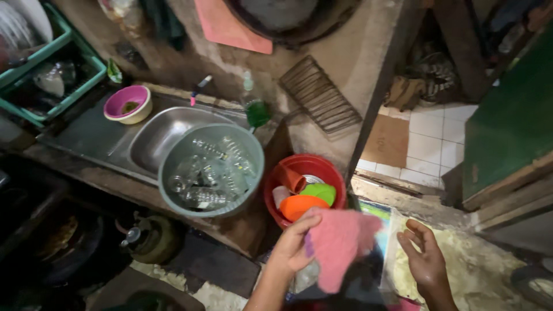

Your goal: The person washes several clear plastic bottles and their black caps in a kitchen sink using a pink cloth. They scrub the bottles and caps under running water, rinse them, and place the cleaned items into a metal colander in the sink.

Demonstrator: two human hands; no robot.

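My left hand [295,249] grips a pink cloth [340,242] that hangs down in front of me, near the bottom centre. My right hand [423,256] is beside it on the right, fingers spread and empty, not touching the cloth. Just beyond the cloth stands a red bucket [329,168] holding orange, green and pink plastic cups and bowls.
A grey basin [256,173] with clear glassware sits over a steel sink [152,138]. A pink bowl [128,103] stands at the sink's left, a green crate [63,98] with dishes behind it. A gas cylinder [151,237] is below the counter. White floor tiles [432,144] lie at right.
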